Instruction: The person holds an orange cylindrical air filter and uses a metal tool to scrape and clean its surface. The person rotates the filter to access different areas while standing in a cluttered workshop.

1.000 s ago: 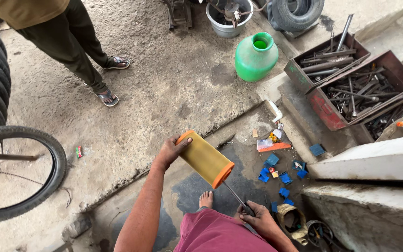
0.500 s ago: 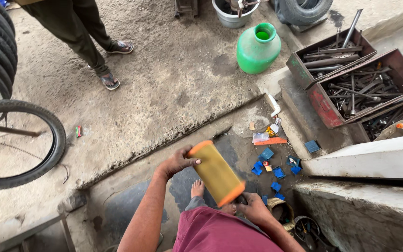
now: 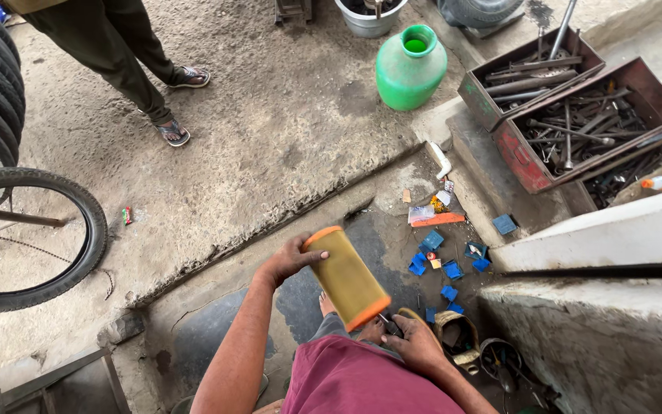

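On the grimy concrete floor [image 3: 270,138], below the green jug [image 3: 411,67], the left hand [image 3: 289,259] clasped the cylindrical filter [image 3: 345,277] steady while the right hand [image 3: 415,345] gripped a thin tool [image 3: 389,325] at its lower end.

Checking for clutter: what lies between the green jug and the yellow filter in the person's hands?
In the head view, only bare stained concrete lies between the green jug and the yellow filter.

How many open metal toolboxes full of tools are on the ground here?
2. One red-brown toolbox sits at the upper right beside the green jug; the second toolbox lies just right of it, nearer the concrete ledge. Others may be hidden beyond the frame.
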